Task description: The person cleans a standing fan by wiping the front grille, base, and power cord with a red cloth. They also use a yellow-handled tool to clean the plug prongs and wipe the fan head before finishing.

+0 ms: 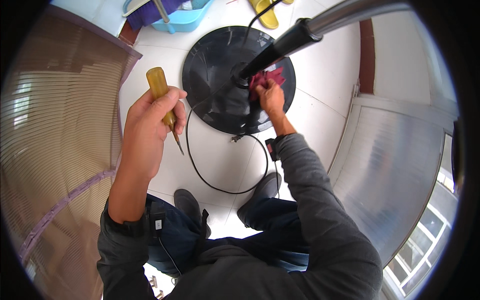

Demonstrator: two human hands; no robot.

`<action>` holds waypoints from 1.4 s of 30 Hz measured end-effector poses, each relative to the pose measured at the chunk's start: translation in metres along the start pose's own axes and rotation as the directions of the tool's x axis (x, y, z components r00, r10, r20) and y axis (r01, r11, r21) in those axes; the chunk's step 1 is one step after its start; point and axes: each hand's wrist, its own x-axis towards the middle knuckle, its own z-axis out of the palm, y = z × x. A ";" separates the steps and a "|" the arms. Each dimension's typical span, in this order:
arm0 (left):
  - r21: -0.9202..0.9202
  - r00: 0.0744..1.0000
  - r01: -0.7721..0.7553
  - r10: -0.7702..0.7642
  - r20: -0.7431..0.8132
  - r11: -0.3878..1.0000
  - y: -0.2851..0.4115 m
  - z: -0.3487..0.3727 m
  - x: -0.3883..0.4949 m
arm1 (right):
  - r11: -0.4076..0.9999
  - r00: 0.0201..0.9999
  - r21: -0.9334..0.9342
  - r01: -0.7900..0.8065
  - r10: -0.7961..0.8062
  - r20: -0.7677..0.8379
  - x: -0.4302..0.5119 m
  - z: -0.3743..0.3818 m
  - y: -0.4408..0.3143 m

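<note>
My left hand (153, 112) grips a screwdriver (159, 84) with a yellowish handle, its tip pointing down towards me. It is held up to the left of a round black pedestal base (213, 90) on the floor. On the right side of that base, my right hand (270, 98) pinches a dark red cloth (275, 76) beside the foot of the pole. The pole (270, 54) is black at its lower end and metallic above, and it slants to the upper right. A black power cord (189, 150) loops over the floor in front, its plug (236, 138) near the base's edge.
A pleated brown curtain (75, 120) with purple trim hangs at left. A light blue basin (187, 20) with a purple mop head (150, 15) stands at the back, near yellow slippers (266, 15). To the right is a metal-framed door panel (390, 150). My shoes (187, 204) stand close to the cord.
</note>
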 end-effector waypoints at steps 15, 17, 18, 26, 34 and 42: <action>-0.030 1.000 -0.002 0.002 -0.008 1.000 0.007 -0.020 -0.004 | 0.914 0.965 -0.332 0.231 -0.259 -0.042 0.014 0.003 -0.001; -0.050 0.997 -0.029 0.025 -0.078 0.998 0.008 -0.023 -0.008 | 0.885 0.960 -0.402 0.237 -0.277 -0.044 0.047 -0.001 -0.004; -0.047 0.995 -0.037 0.033 -0.091 0.998 0.009 -0.024 -0.010 | 0.867 0.944 -0.410 0.282 -0.328 -0.043 0.060 0.001 -0.008; -0.060 1.000 -0.014 0.013 -0.009 0.998 0.005 -0.015 -0.005 | 0.836 0.831 -0.300 0.460 -0.524 -0.186 0.003 0.026 -0.006; -0.015 0.995 0.057 -0.056 0.087 0.998 -0.004 0.009 0.012 | 0.863 0.979 -0.484 0.146 -0.197 -0.057 -0.128 0.041 -0.006; -0.033 0.999 -0.018 0.017 -0.038 0.999 0.008 -0.015 -0.015 | 0.843 0.970 -0.536 0.041 -0.161 -0.180 0.020 0.027 0.020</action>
